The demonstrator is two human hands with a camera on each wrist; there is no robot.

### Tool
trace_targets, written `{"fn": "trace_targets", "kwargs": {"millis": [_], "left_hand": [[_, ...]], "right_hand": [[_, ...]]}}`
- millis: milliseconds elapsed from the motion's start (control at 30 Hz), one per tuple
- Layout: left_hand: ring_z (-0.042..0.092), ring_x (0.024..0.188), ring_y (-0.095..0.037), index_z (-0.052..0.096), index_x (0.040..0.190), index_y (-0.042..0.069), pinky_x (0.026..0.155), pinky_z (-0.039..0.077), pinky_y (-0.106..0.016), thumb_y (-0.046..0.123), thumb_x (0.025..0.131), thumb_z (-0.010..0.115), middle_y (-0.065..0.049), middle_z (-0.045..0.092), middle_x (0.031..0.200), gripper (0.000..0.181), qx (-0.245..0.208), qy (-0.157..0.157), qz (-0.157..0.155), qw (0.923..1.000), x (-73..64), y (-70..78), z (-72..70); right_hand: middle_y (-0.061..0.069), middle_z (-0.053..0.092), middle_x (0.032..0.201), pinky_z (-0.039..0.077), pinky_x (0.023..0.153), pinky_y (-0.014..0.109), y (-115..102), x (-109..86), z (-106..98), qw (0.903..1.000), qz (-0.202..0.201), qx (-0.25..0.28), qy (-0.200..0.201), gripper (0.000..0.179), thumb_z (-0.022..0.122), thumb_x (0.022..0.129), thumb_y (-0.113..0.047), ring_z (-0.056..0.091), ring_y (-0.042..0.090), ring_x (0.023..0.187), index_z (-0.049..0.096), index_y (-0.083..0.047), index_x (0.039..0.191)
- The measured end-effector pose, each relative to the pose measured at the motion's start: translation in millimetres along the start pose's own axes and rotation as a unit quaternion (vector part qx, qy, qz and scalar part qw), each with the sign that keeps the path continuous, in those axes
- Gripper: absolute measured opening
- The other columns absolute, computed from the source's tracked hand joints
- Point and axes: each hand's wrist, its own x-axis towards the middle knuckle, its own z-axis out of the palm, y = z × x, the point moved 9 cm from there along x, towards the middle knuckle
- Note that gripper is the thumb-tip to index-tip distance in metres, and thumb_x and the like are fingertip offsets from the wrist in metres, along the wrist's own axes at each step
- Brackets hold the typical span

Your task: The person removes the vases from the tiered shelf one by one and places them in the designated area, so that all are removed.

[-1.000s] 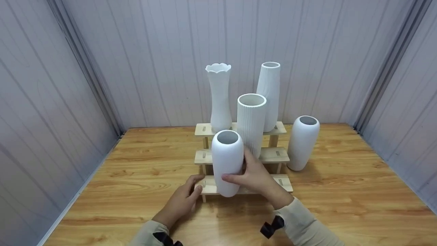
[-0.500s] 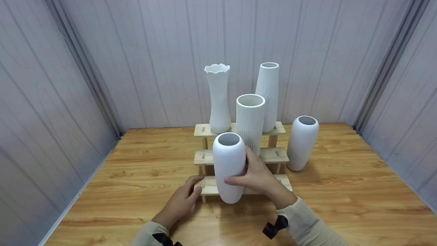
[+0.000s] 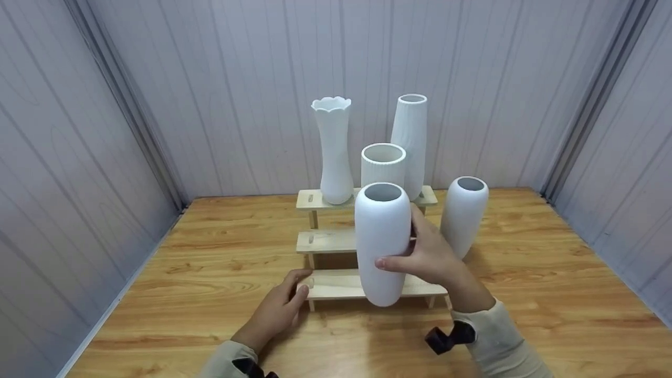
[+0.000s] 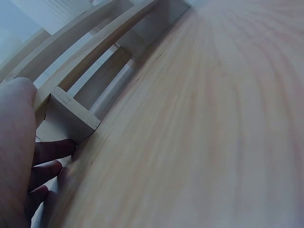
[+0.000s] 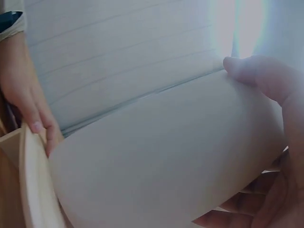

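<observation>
A smooth white vase is gripped from its right side by my right hand, thumb across the front and fingers behind. Its base overlaps the lowest shelf of the three-tier wooden stand. In the right wrist view, the vase's pale body fills the middle, its narrowing base close to the shelf edge. My left hand holds the left end of that lowest shelf. The left wrist view shows its fingers against the stand's end support. Behind the held vase, a ribbed white vase is partly hidden.
On the top shelf stand a white vase with a scalloped rim and a tall tapering white vase. Another smooth white vase is on the table, right of the stand. Panelled walls enclose the back and sides.
My right hand has carried the smooth vase to the right and slightly back, from the shelf's left part to right of its middle. My left hand stays at the shelf end.
</observation>
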Motion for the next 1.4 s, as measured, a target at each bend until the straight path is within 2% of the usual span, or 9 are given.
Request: {"fn": "trace_targets", "kwargs": {"millis": [233, 333, 400, 467, 800, 933, 1033, 1233, 1400], "left_hand": [[0.058, 0.118, -0.028, 0.05, 0.142, 0.03, 0.101, 0.044, -0.057, 0.047, 0.107, 0.044, -0.013, 0.06, 0.136, 0.039, 0.003, 0.001, 0.001, 1.0, -0.2, 0.6, -0.5], [0.063, 0.099, -0.025, 0.049, 0.143, 0.03, 0.089, 0.05, -0.05, 0.046, 0.108, 0.043, -0.01, 0.066, 0.107, 0.039, 0.003, -0.002, 0.006, 1.0, -0.6, 1.8, -0.4], [0.059, 0.082, -0.02, 0.048, 0.143, 0.03, 0.078, 0.049, -0.042, 0.045, 0.108, 0.043, -0.002, 0.057, 0.084, 0.039, 0.002, -0.006, 0.009, 0.9999, -0.7, 2.4, -0.1], [0.048, 0.067, -0.016, 0.048, 0.144, 0.03, 0.069, 0.042, -0.036, 0.044, 0.108, 0.044, 0.004, 0.04, 0.072, 0.039, -0.002, -0.01, 0.011, 0.9999, -1.0, 2.4, 0.2], [0.054, 0.081, -0.017, 0.05, 0.143, 0.029, 0.077, 0.043, -0.039, 0.044, 0.108, 0.044, 0.005, 0.044, 0.075, 0.039, 0.007, 0.004, 0.021, 0.9998, -0.7, 4.1, -1.2], [0.057, 0.09, -0.019, 0.05, 0.143, 0.029, 0.084, 0.046, -0.043, 0.044, 0.108, 0.044, -0.003, 0.062, 0.096, 0.039, 0.006, 0.006, 0.015, 0.9999, -0.3, 2.6, -1.1], [0.057, 0.096, -0.02, 0.049, 0.143, 0.029, 0.089, 0.047, -0.046, 0.045, 0.108, 0.044, -0.007, 0.065, 0.112, 0.039, 0.001, 0.006, 0.012, 0.9999, -0.4, 1.7, -1.0], [0.057, 0.092, -0.018, 0.05, 0.143, 0.028, 0.084, 0.046, -0.042, 0.046, 0.107, 0.044, -0.002, 0.061, 0.093, 0.04, 0.003, 0.005, 0.011, 0.9999, 0.1, 1.4, -0.8], [0.047, 0.069, -0.009, 0.05, 0.143, 0.028, 0.066, 0.043, -0.032, 0.044, 0.108, 0.044, 0.002, 0.049, 0.078, 0.038, 0.003, 0.001, 0.024, 0.9997, -0.5, 4.2, -1.3]], "right_hand": [[0.014, 0.061, 0.123, 0.055, 0.082, 0.049, -3.1, -4.6, -31.1, 0.9993, 0.014, 0.009, 0.034, 0.09, 0.091, 0.071, -0.011, 0.065, 0.033, 0.105, 0.038, -0.008, 0.145], [0.014, 0.06, 0.123, 0.055, 0.083, 0.05, -3.5, -6.3, -44.3, 0.9985, 0.02, 0.007, 0.05, 0.088, 0.09, 0.072, -0.009, 0.063, 0.033, 0.107, 0.038, -0.007, 0.144], [0.015, 0.061, 0.122, 0.055, 0.083, 0.052, -4.3, -7.3, -52.9, 0.9978, 0.018, 0.004, 0.063, 0.088, 0.089, 0.072, -0.008, 0.063, 0.033, 0.107, 0.039, -0.007, 0.144], [0.016, 0.061, 0.122, 0.055, 0.083, 0.053, -5.4, -8.5, -60.8, 0.997, 0.018, -0.002, 0.075, 0.09, 0.089, 0.072, -0.007, 0.063, 0.033, 0.108, 0.039, -0.007, 0.145], [0.019, 0.056, 0.13, 0.05, 0.09, 0.061, -0.6, -14.7, -86.0, 0.9924, 0.059, -0.052, 0.095, 0.093, 0.09, 0.076, -0.016, 0.058, 0.038, 0.118, 0.033, -0.008, 0.149], [0.02, 0.055, 0.133, 0.048, 0.092, 0.064, 2.6, -16.7, -94.1, 0.99, 0.072, -0.069, 0.1, 0.1, 0.091, 0.076, -0.02, 0.056, 0.039, 0.121, 0.029, -0.01, 0.153], [0.021, 0.054, 0.133, 0.047, 0.093, 0.064, 4.4, -17.7, -100.2, 0.9887, 0.076, -0.074, 0.106, 0.102, 0.091, 0.076, -0.021, 0.056, 0.04, 0.121, 0.027, -0.009, 0.154], [0.022, 0.053, 0.135, 0.047, 0.093, 0.066, 10.2, -19.6, -112.1, 0.9847, 0.086, -0.091, 0.121, 0.104, 0.092, 0.076, -0.026, 0.054, 0.041, 0.122, 0.026, -0.007, 0.155], [0.023, 0.051, 0.137, 0.043, 0.096, 0.069, 15.4, -21.7, -122.2, 0.9807, 0.093, -0.103, 0.137, 0.104, 0.091, 0.076, -0.028, 0.052, 0.043, 0.124, 0.026, -0.006, 0.154]]}}
